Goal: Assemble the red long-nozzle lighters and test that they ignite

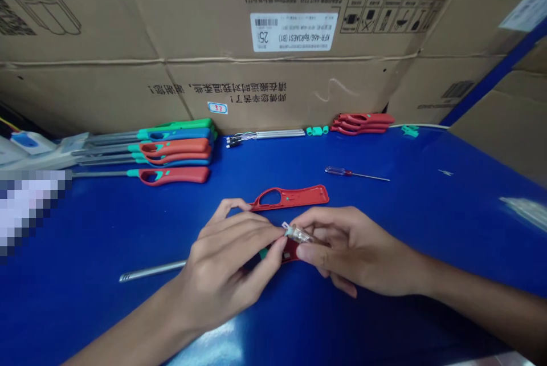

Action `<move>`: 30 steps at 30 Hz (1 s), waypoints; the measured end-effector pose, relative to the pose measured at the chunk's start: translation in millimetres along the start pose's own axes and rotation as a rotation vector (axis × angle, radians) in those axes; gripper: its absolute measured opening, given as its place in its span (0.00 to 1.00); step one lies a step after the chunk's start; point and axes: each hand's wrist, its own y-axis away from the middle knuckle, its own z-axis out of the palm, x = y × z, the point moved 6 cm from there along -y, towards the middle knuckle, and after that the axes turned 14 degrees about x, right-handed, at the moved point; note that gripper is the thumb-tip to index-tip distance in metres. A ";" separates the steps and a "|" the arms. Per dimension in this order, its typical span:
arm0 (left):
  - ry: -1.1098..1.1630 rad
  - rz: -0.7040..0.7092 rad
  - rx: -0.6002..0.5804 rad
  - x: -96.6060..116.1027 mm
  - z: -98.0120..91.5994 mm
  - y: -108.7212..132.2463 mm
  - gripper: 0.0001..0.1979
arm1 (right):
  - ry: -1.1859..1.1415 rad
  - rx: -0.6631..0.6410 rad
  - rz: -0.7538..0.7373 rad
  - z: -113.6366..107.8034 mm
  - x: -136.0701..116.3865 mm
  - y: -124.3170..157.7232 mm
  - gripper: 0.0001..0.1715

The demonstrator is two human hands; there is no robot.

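Observation:
My right hand (363, 246) is closed around a small clear gas lighter fuel tank (301, 234) with a pale green and white end. At that end, my left hand (233, 249) pinches with thumb and forefinger. Below the hands lies a red lighter handle half (291, 252) with a green part in it, mostly covered by the fingers. A silver metal tube (154, 270) extends to the left from under my left hand. Just beyond the hands rests another red handle half (301, 197), its hollow side up; my left fingers overlap its left end.
Several lighters (183, 175) with long metal tubes are stacked at the left. Along the cardboard wall (205, 24) are thin metal rods (280, 134), green rings (317, 131) and red handle shells (363, 122). A screwdriver (342, 171) lies on the blue table (405, 223).

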 end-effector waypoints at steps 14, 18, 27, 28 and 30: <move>-0.159 0.256 -0.082 7.3 2.3 13.0 0.07 | 0.090 0.048 -0.045 4.0 0.0 2.6 0.15; -0.119 0.207 -0.072 2.6 3.4 14.0 0.09 | 0.073 0.067 -0.079 3.4 -2.2 3.8 0.12; -0.024 0.113 -0.040 1.5 3.0 5.4 0.08 | -0.025 0.058 -0.074 2.5 -4.7 2.5 0.11; 0.008 0.088 -0.037 1.5 2.9 3.7 0.08 | -0.042 0.072 -0.050 1.6 -3.0 1.9 0.14; 0.068 0.036 -0.038 0.4 3.3 2.0 0.08 | -0.058 0.106 -0.033 -1.0 -0.5 1.0 0.18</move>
